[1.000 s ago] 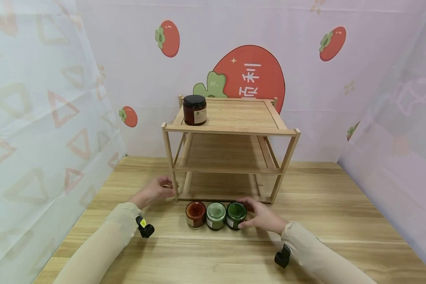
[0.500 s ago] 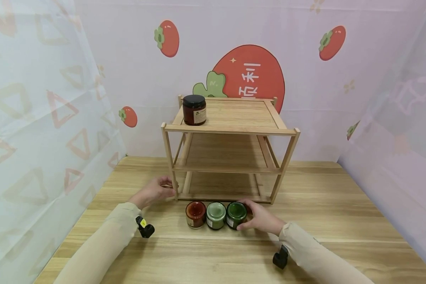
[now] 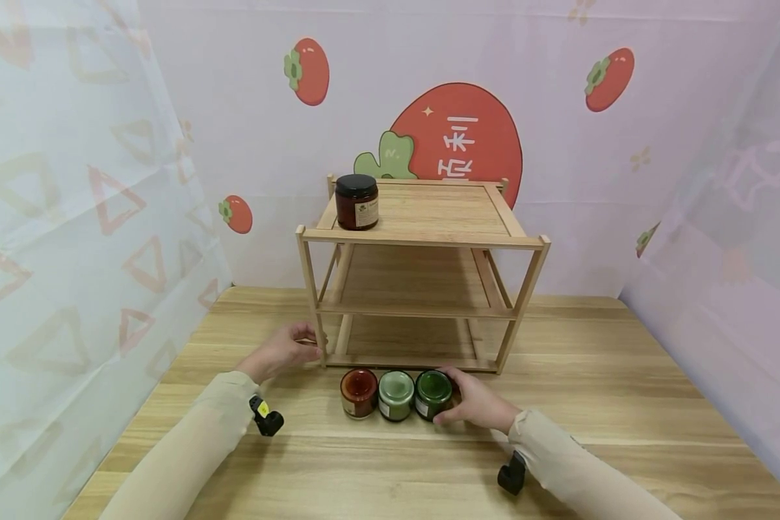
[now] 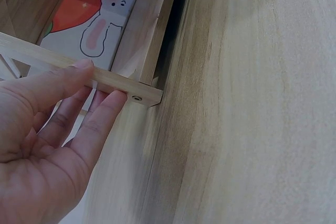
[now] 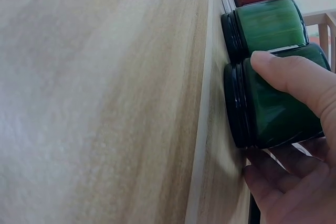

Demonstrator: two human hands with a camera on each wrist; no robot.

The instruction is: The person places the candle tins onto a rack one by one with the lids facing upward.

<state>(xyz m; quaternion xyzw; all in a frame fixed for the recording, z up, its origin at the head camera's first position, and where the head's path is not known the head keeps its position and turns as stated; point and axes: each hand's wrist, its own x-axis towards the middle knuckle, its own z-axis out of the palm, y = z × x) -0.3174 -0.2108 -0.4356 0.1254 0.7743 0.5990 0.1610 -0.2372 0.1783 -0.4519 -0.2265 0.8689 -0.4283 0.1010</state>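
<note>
My left hand (image 3: 291, 348) pinches the front left post (image 4: 113, 80) of a wooden rack (image 3: 416, 313) between thumb and fingers, low by the table. My right hand (image 3: 479, 401) holds a dark green glass jar (image 3: 433, 388), its thumb on the near side and the other fingers round the right. This jar stands upside down, black lid (image 5: 237, 106) against the tabletop. Side by side to its left are a light green jar (image 3: 396, 394) and a reddish-brown jar (image 3: 359, 392), also bottoms up. All three stand in a row before the rack.
A brown jar with a black lid (image 3: 357, 201) stands upright on the rack's top shelf (image 3: 438, 206), at the left. The wooden table (image 3: 390, 469) is bordered by printed cloth walls (image 3: 247, 130) at the back and sides.
My right hand has shifted very slightly left around the dark green jar, with its wrist a little lower. The left hand and the jars keep their places.
</note>
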